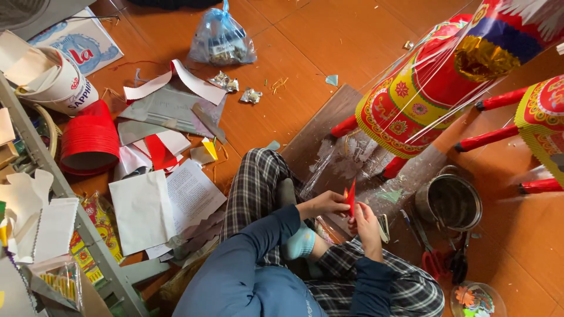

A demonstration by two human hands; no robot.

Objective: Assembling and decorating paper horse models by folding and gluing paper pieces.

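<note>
I sit cross-legged on an orange tiled floor in checked trousers and a dark blue top. My left hand [326,203] and my right hand [365,222] meet in front of my knees, both pinching a small red paper piece [351,197] held upright between the fingers. Just beyond the hands lies a brown board [329,126] smeared with glue and scraps. A large red, yellow and blue paper figure on red legs [423,88] stands on that board.
A metal pot [449,202] sits right of my hands, with scissors [432,258] and tools beside it. Loose paper sheets [158,205], a red paper roll [89,141] and a plastic bag [222,41] lie at the left. A metal shelf frame [59,194] runs along the left edge.
</note>
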